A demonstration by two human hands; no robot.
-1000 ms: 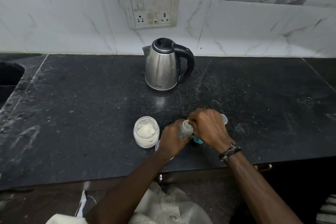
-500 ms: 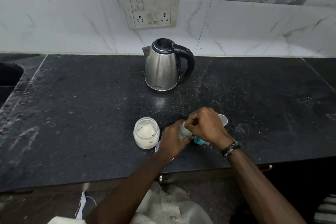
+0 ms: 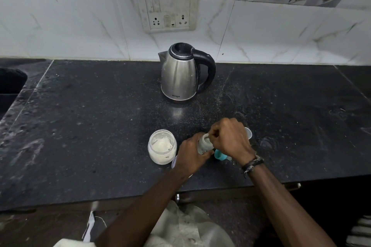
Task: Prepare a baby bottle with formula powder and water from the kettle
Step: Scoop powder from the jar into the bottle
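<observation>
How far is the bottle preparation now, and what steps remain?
Done: the powder jar stands open and the blue bottle cap lies off on the counter. In hand: the left hand grips the baby bottle while the right hand works at its open mouth, seemingly adding powder. Left: the kettle stands untouched at the back, so water, then closing.

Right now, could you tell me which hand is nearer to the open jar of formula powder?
The left. The left hand grips the bottle just right of the jar; the right hand is farther right, over the bottle's mouth.
</observation>
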